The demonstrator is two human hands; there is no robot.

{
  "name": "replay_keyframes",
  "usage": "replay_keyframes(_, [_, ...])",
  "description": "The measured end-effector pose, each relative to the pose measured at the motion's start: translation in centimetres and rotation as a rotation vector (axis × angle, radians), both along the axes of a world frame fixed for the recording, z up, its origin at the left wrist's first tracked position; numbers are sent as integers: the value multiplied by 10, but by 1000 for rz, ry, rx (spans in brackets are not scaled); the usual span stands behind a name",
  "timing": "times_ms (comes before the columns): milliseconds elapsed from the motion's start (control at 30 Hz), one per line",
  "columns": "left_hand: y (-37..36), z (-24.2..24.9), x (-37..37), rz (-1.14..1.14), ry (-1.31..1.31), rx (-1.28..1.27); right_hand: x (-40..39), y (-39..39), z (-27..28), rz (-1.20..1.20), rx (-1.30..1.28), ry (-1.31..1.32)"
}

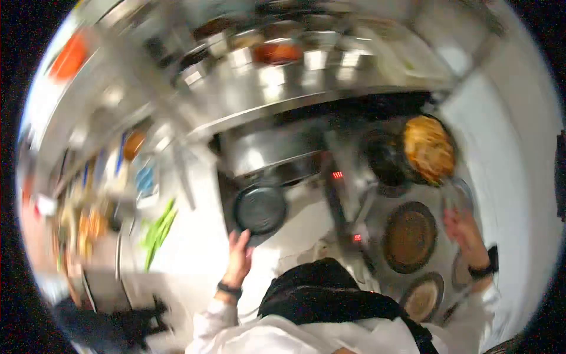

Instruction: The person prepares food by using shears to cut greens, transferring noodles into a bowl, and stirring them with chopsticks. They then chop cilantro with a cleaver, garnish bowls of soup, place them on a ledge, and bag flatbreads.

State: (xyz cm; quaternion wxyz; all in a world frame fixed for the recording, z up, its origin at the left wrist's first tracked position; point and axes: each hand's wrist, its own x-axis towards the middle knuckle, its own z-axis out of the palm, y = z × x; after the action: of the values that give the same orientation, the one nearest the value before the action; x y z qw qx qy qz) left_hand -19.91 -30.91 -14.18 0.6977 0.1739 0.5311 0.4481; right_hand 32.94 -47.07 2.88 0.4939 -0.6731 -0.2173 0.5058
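Observation:
My left hand is raised just below a small dark round pan, its fingers apart and nothing visible in them. On the right, my right hand is near the handle side of a pan of yellow-brown food. Motion blur hides whether its fingers touch a handle or anything else. Left of the food stands a black pan. A round brown-surfaced pan lies to the left of my right hand, and a smaller pale-centred one is nearer my body.
Metal containers of ingredients line the back shelf. Green vegetables lie on the white counter at left. Red digital displays glow beside the cooktop. Another person in dark clothing is at the lower left.

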Motion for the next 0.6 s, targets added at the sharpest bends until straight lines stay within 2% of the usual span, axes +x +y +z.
replay_keyframes(33, [-7,-11,-19,-26,-136,54,-20,5,5,33,-60,0])
replay_keyframes(100, [-36,-7,-46,-3,113,148,-91,24,30,211,-15,26])
replay_keyframes(133, [-36,8,-62,36,-199,84,-124,32,28,271,-20,34])
replay_keyframes(200, [-61,4,-88,83,-282,97,-172,33,39,320,-41,186])
replay_keyframes(300, [-84,8,-130,126,-271,119,-248,47,18,441,-83,188])
replay_keyframes(367, [-97,6,-152,158,-274,131,-296,60,6,616,-96,206])
replay_keyframes(500, [-109,-8,-188,216,-252,138,-385,86,-31,824,-113,325])
replay_keyframes(600, [-104,-26,-211,289,-234,119,-431,106,-66,1026,-104,306])
